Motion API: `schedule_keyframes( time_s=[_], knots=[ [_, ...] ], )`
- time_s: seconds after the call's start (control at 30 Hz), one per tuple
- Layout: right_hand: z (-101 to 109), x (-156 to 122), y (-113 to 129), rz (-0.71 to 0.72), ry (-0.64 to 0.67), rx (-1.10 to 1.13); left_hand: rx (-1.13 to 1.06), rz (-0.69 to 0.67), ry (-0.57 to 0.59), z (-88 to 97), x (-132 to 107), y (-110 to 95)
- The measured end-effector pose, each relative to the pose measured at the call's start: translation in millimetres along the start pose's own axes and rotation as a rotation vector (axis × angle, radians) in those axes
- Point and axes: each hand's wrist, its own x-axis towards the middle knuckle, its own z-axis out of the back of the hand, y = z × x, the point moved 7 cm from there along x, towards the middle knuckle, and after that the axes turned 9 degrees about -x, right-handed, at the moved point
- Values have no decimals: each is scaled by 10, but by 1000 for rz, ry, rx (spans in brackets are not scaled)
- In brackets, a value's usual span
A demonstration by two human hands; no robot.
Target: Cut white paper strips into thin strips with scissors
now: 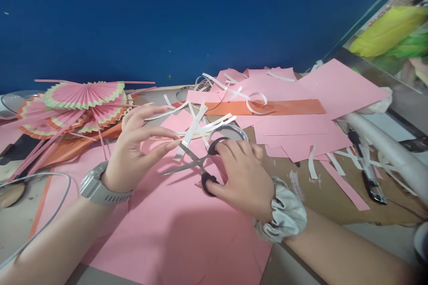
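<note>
Several fans [83,98] lie finished by the table's [334,200] left edge; mid-table the right hand [244,178] grips open scissors [197,164] at a white strip [189,136] that the spread-fingered left hand [137,147] touches, pink sheets [174,231] uncut.

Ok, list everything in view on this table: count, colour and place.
scissors: one, black handles, blades open, in right hand
paper strips: many, white, scattered mid-table
large sheet: one, pink, front centre
paper pile: several sheets, pink, back right
long strip: one, orange, on that pile
folded fans: several, pink with green edges, back left
cable: one, grey, near left
watch: one, silver, left wrist
scrunchie: one, grey, right wrist
left hand: one, fingertips at a white strip
right hand: one, gripping the scissors
</note>
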Motion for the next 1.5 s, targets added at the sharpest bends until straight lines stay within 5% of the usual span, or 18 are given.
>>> schedule_keyframes(
  time_s=[0.13, 0.87, 1.23, 1.5],
  knots=[
    [-11, -1, 0, 0, 0, -6, 47, -33, 101, -8, 57, -7],
    [-32, 5, -22, -46, 25, -27, 144, -119, 239, -60, -26, -34],
    [-29, 2, -6, -20, -3, -32, -530, 292, -168, 16, -75, 491],
    [-48, -22, -18, -12, -5, -19, -794, 573, -209, -84, -187, 668]
  ],
)
